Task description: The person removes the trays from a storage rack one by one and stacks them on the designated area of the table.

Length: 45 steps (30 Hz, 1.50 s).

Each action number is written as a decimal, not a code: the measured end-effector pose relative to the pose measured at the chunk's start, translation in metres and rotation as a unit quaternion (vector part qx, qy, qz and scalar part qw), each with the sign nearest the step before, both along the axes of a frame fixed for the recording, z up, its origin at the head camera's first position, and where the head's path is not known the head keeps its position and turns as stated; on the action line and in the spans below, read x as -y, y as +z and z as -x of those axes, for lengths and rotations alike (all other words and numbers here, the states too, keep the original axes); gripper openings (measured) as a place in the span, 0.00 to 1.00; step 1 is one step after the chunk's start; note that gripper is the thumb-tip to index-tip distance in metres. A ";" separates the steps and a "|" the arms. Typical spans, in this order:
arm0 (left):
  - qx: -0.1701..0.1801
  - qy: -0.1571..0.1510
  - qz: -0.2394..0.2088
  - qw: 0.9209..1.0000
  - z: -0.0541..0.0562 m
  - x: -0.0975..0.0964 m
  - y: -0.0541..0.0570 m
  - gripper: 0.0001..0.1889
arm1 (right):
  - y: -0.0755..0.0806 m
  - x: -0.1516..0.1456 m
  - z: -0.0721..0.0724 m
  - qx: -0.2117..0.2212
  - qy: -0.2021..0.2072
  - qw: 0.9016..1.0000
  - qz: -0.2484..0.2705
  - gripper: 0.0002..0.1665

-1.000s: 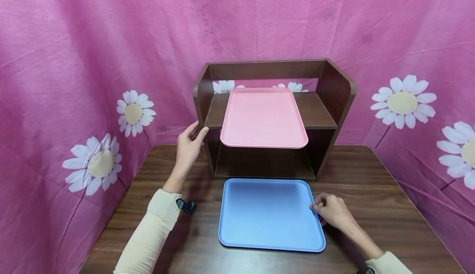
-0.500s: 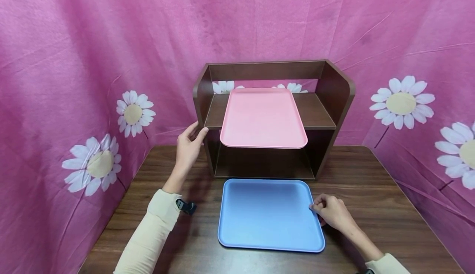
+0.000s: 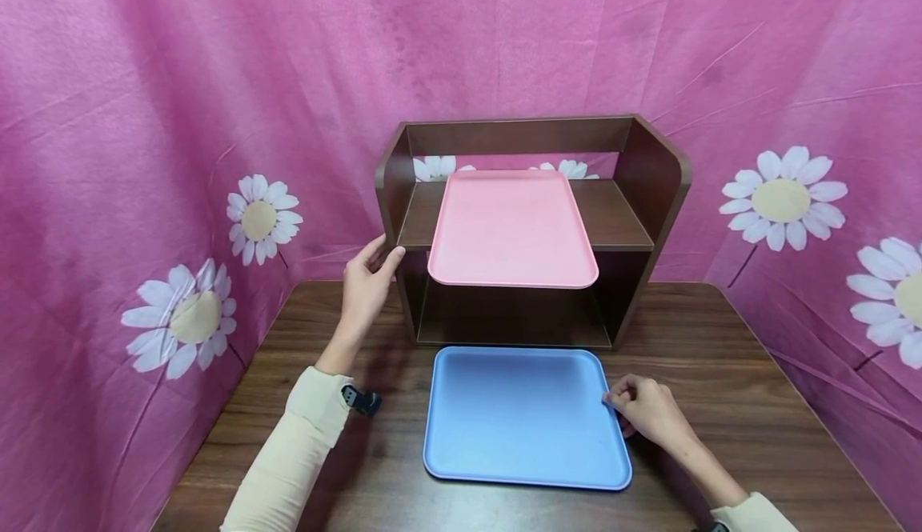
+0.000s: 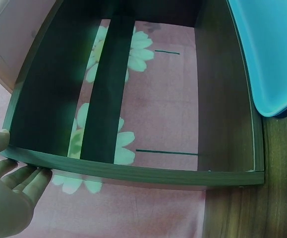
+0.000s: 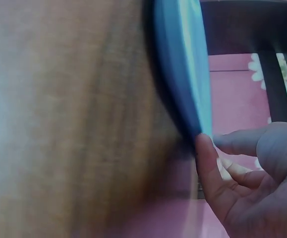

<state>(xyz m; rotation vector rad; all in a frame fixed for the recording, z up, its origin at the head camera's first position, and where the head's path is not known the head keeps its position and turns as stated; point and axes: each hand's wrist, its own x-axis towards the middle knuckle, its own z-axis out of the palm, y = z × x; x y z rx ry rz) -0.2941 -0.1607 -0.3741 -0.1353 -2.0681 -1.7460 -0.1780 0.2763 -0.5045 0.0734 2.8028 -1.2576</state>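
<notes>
A dark brown two-level shelf [image 3: 653, 176] stands at the back of the table, and my left hand [image 3: 365, 286] holds the front edge of its left side panel. In the left wrist view the thumb lies on the panel's inner side and the fingers [image 4: 36, 186] on its outer side. My right hand [image 3: 651, 412] pinches the right rim of a blue rectangular tray [image 3: 526, 416] lying in front of the shelf. Thumb and forefinger meet at the rim of the blue tray [image 5: 183, 64] in the right wrist view. A pink tray [image 3: 513, 228] rests on the upper shelf board, its front end overhanging.
The wooden table [image 3: 720, 380] extends to both sides of the blue tray. Below the pink tray is the lower compartment [image 3: 515, 316] of the shelf. A pink curtain [image 3: 504, 36] with daisies surrounds the table's back and sides.
</notes>
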 end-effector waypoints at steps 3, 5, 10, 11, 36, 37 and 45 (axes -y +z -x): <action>0.004 -0.001 0.001 1.000 0.000 0.000 0.000 0.23 | 0.006 -0.001 0.002 -0.007 0.002 1.000 0.011 0.05; 0.007 -0.002 -0.001 1.000 0.000 0.000 0.000 0.23 | 0.011 -0.002 0.003 -0.009 0.009 0.999 0.029 0.06; 0.012 -0.005 -0.009 1.000 0.002 0.002 0.000 0.23 | 0.032 -0.002 0.008 0.007 0.039 0.993 0.113 0.11; 0.012 -0.006 -0.011 1.000 0.002 0.002 0.001 0.23 | 0.037 -0.002 0.009 0.009 0.048 0.990 0.129 0.12; 0.020 -0.009 -0.012 1.000 0.004 0.001 0.004 0.25 | 0.132 0.037 0.014 -0.012 0.142 0.957 0.252 0.27; 0.021 -0.009 -0.011 1.000 0.004 0.001 0.003 0.25 | 0.135 0.039 0.014 -0.009 0.143 0.956 0.257 0.27; 0.015 -0.007 -0.011 1.000 0.005 0.002 0.002 0.25 | 0.150 0.056 0.019 0.003 0.145 0.942 0.304 0.30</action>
